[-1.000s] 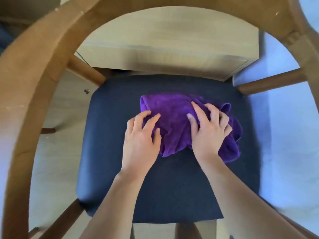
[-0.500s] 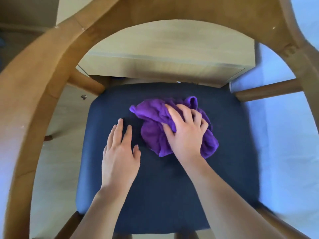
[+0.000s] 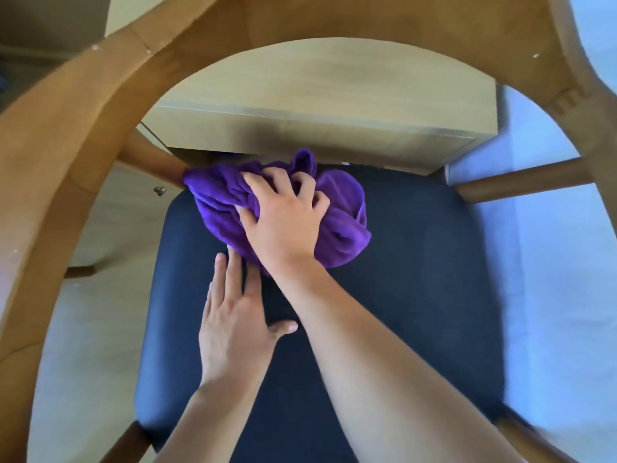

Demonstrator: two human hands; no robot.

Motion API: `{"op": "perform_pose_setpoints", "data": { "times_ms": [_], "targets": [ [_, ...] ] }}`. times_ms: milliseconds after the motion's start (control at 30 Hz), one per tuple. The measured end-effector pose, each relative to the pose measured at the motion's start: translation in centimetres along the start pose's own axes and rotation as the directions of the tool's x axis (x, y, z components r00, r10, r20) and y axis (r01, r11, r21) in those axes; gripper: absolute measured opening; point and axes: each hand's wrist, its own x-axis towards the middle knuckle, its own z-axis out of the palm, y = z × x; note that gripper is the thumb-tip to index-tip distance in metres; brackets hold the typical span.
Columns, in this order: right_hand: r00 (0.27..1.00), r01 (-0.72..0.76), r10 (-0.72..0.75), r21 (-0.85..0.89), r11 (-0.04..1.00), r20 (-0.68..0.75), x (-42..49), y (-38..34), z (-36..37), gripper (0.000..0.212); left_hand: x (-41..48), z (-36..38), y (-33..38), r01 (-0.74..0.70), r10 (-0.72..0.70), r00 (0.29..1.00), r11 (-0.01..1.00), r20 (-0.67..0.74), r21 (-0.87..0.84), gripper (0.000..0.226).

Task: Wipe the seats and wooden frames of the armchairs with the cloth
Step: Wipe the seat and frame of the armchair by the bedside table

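Observation:
A bunched purple cloth [image 3: 344,225] lies at the far left part of the dark navy seat [image 3: 417,289] of an armchair, its left tip touching a wooden leg post [image 3: 150,162]. My right hand [image 3: 283,222] lies on top of the cloth with curled fingers gripping its folds. My left hand [image 3: 233,325] rests flat on the seat just nearer than the cloth, fingers straight. The curved wooden frame [image 3: 66,135] of the chair arches around the seat.
A light wooden table [image 3: 320,105] stands right beyond the seat's far edge. Another round wooden post [image 3: 521,182] joins the frame at the right. Pale floor shows at both sides.
My right hand has pushed the cloth away and to the left, up to the seat's far left corner. My left hand let go of the cloth and now lies flat on the seat.

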Motion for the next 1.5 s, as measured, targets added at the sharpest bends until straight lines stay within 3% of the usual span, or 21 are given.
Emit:
{"op": "perform_pose_setpoints", "data": {
  "times_ms": [67,133,233,333,433,500,633,733,833,967,1133,1267,1400,1500],
  "targets": [
    [0.998,0.054,-0.054,-0.023,0.998,0.014,0.3,2.9,-0.9,0.046,0.0,-0.4,0.3,0.005,-0.008,0.999,0.998,0.043,0.056,0.116],
    [1.0,-0.009,0.009,-0.066,0.998,0.007,0.8,7.0,-2.5,0.046,0.0,-0.5,1.0,0.031,-0.035,0.997,0.998,0.074,0.061,0.121],
    [0.963,-0.269,0.269,-0.127,0.955,-0.017,1.1,14.1,-5.4,0.047,0.1,-0.4,2.0,0.056,-0.06,0.995,0.998,0.08,0.041,0.124],
    [0.861,-0.508,0.504,-0.133,0.851,-0.063,0.6,19.4,-7.8,0.049,0.2,-0.3,2.3,0.089,-0.091,0.992,0.996,0.092,0.025,0.124],
    [0.796,-0.604,0.598,-0.057,0.795,-0.095,0.8,19.4,-7.4,0.047,0.3,-0.2,2.2,0.094,-0.094,0.993,0.996,0.074,-0.004,0.124],
    [0.792,-0.607,0.599,-0.052,0.793,-0.115,1.6,16.9,-6.4,0.044,0.3,-0.2,2.2,0.091,-0.089,0.993,0.996,0.081,-0.022,0.123],
    [0.957,-0.286,0.276,-0.123,0.95,-0.091,1.3,8.4,-3.2,0.043,0.1,-0.2,1.5,0.074,-0.068,0.994,0.995,0.087,-0.073,0.12],
    [0.996,-0.085,0.081,-0.091,0.992,-0.039,0.3,1.1,-0.5,0.042,-0.4,-0.1,0.1,0.026,-0.016,0.998,0.983,0.056,-0.184,0.115],
    [0.995,0.103,-0.102,-0.079,0.991,0.018,-0.4,-3.1,1.2,0.039,-1.3,-0.3,-1.7,0.055,-0.074,0.996,0.941,-0.047,-0.335,0.1],
    [0.993,0.112,-0.109,-0.086,0.99,0.039,0.0,-3.1,1.7,0.04,-3.7,-0.6,-3.1,0.138,-0.155,0.985,0.973,-0.081,-0.185,0.085],
    [0.992,0.094,-0.084,-0.114,0.989,0.091,0.1,-3.3,1.6,0.042,-7.1,0.1,-1.9,0.279,-0.279,0.96,0.957,0.007,-0.076,0.096],
    [0.967,0.24,-0.23,-0.084,0.967,0.11,-3.7,-3.3,0.9,0.04,-9.4,2.1,-1.1,0.375,-0.38,0.924,0.923,-0.054,-0.083,0.094],
    [0.821,0.545,-0.539,0.021,0.838,0.188,-10.1,-2.9,0.5,0.035,-10.5,2.4,-0.5,0.478,-0.489,0.871,0.866,-0.046,-0.143,0.099],
    [0.756,0.627,-0.62,0.044,0.778,0.208,-7.8,-2.6,0.7,0.036,-10.7,2.9,-0.5,0.48,-0.495,0.866,0.862,-0.074,-0.163,0.098]
  ]
}}
